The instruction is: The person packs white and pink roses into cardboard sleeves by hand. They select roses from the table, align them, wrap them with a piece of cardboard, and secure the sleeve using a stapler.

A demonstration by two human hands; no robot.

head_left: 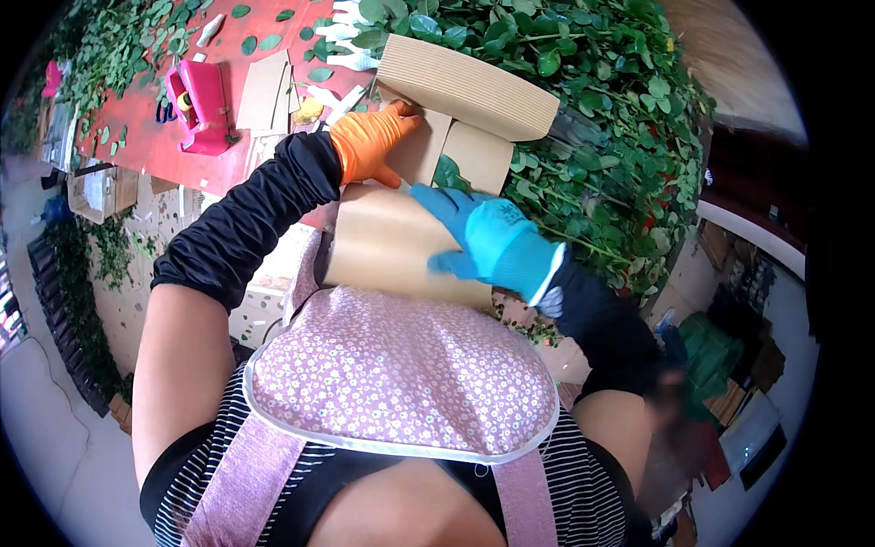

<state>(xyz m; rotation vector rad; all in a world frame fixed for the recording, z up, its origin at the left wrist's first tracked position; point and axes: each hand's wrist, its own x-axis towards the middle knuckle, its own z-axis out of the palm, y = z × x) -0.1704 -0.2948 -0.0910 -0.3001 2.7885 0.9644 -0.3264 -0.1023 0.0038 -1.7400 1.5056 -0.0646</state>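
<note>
A sheet of corrugated cardboard [465, 85] lies on the red table before me, its far end curled up and its near end bent down over the table's edge towards my apron. My left hand [372, 143], in an orange glove, rests on the flat inner part with its fingers spread. In a blue glove, my right hand [478, 229] is over the near flap, slightly blurred, with its fingers apart. Between the hands and the curled end is a flat cardboard piece [478, 156] with a green leaf [449, 172] on it.
Leafy rose stems [601, 150] are heaped at the right. To the left stand a pink tape dispenser [202, 109] and flat cardboard pieces [263, 92]. White netting sleeves [352, 60] lie at the back, near loose leaves. More foliage [123, 41] covers the far left.
</note>
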